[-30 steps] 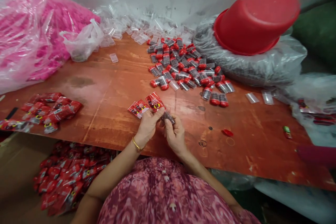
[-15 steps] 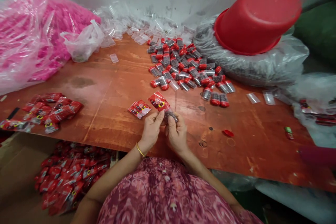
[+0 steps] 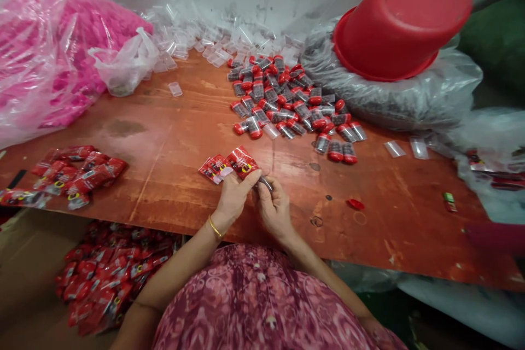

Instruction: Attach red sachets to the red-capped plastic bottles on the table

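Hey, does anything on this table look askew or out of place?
Yes: the red bucket sits upside down, looking tilted, on a stuffed plastic bag, and a small red piece lies alone right of the right hand.

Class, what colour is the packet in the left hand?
The packet is mostly red with some yellow, seen in the head view.

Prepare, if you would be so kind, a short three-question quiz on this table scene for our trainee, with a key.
1. True or false: the red bucket rests mouth-down on a filled plastic bag.

2. What is the left hand pinching?
A) the pink bag
B) a red printed packet
C) a loose clear case

3. Fill in: the gold bracelet is on the person's ____ wrist.

Key: 1. True; 2. B; 3. left
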`<state>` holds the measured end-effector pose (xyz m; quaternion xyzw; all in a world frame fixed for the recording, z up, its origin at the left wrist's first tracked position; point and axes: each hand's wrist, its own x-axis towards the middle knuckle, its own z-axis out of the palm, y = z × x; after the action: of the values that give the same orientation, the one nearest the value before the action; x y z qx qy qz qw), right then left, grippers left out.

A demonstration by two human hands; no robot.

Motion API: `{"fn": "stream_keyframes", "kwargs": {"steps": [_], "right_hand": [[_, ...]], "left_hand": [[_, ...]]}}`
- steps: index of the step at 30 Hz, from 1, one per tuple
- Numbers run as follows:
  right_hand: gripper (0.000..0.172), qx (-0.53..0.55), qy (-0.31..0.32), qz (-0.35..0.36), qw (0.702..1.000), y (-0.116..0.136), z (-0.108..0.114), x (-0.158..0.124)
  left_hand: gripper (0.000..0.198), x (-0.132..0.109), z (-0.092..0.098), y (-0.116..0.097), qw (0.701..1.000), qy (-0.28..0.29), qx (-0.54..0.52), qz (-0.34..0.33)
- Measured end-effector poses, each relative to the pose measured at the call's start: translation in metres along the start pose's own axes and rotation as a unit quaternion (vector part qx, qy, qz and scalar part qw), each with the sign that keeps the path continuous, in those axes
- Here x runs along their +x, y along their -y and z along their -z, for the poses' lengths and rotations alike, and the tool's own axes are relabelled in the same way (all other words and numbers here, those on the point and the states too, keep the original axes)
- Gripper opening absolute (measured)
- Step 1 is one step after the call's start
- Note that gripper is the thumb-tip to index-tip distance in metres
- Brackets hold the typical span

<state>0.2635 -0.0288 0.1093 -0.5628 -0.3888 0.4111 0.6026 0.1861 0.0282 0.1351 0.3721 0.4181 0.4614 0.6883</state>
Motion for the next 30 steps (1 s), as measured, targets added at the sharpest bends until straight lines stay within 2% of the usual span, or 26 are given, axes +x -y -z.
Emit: {"fn": "stream_keyframes", "kwargs": {"steps": [7,12,16,20,22,25,30], "right_hand": [[0.023,0.024,-0.009,-0.005,1.0,0.004,-0.004,0.0],[0.019,-0.023,0.038,0.024,0.999,0.01,0.0,0.002],[0.019,-0.048,0.032,0.047,0.997,0.008,0.0,0.001],[0.018,-0.054,0.014,0.06,0.997,0.001,0.004,0.003],[0.017,-0.056,0.026,0.062,0.996,0.001,0.009,0.004],[0.014,-0.084,0.057,0.063,0.993,0.003,0.017,0.005],[0.014,-0.111,0.056,0.057,0.991,0.01,0.024,0.0]], "left_hand": [[0.021,-0.008,-0.002,0.003,1.0,0.004,-0.029,-0.005],[0.033,-0.005,0.0,-0.012,0.994,0.008,-0.101,0.028],[0.03,-0.001,0.004,-0.011,0.999,0.022,-0.04,0.027],[0.026,0.001,0.007,-0.005,0.997,0.067,0.021,0.028],[0.03,0.001,0.006,-0.005,0.997,0.078,-0.001,0.026],[0.039,0.001,0.002,-0.005,0.995,0.062,-0.069,0.027],[0.041,0.001,-0.001,-0.001,0.992,0.055,-0.098,0.053]]}}
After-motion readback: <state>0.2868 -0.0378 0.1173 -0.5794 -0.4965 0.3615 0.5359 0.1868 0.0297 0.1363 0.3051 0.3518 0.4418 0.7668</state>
